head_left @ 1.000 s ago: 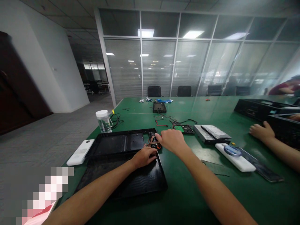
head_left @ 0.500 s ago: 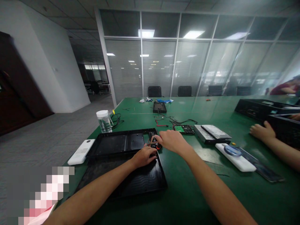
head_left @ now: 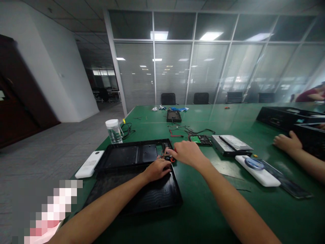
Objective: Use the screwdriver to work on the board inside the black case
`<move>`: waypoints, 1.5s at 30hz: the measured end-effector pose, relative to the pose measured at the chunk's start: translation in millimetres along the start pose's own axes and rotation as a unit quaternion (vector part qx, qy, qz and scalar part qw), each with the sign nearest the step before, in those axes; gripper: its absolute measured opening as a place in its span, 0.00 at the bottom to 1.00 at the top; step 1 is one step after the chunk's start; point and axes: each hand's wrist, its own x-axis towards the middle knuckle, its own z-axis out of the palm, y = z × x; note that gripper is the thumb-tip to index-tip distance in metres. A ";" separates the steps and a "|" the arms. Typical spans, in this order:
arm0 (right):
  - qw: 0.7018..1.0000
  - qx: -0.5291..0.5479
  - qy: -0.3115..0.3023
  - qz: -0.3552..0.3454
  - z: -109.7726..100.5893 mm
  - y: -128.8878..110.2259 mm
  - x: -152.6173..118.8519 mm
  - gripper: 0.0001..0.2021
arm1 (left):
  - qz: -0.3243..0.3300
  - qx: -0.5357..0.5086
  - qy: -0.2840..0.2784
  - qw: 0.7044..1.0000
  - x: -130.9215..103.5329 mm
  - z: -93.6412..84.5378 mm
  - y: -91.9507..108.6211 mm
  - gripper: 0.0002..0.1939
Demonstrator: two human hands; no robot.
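Note:
A shallow black tray-like casing [head_left: 129,156] lies on the green table, with a second black panel [head_left: 152,195] nearer to me. My left hand [head_left: 157,169] rests at the right part of these casings, fingers curled; what its fingertips hold, if anything, is hidden. Thin coloured wires [head_left: 164,154] run at the casing's right end, between my hands. My right hand [head_left: 187,153] is closed over that end, on something small with red or orange on it that I cannot make out.
Left are a clear bottle [head_left: 114,132] and a white device [head_left: 90,164]. Beyond lie a green circuit board [head_left: 199,139], cables and a small black box [head_left: 174,116]. Right are drives [head_left: 232,145], a white power bank [head_left: 257,171], a phone [head_left: 288,179], another person's hand [head_left: 288,141] and a black case [head_left: 281,117].
The whole view has shifted very slightly. Both my hands stay at the casing's right end, in nearly the same pose.

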 end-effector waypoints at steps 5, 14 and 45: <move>1.000 0.013 -0.004 -0.019 -0.9 -1.1 -0.8 0.21 | 0.000 -0.004 0.000 1.000 -0.7 0.6 -0.8 0.11; 1.000 0.008 -0.017 -0.020 3.6 1.4 2.0 0.27 | -0.019 -0.013 -0.010 1.000 -0.3 0.3 1.6 0.11; 0.561 0.812 0.110 0.115 135.0 111.2 -20.5 0.11 | 0.064 -0.007 -0.028 0.998 -1.7 -1.1 12.2 0.09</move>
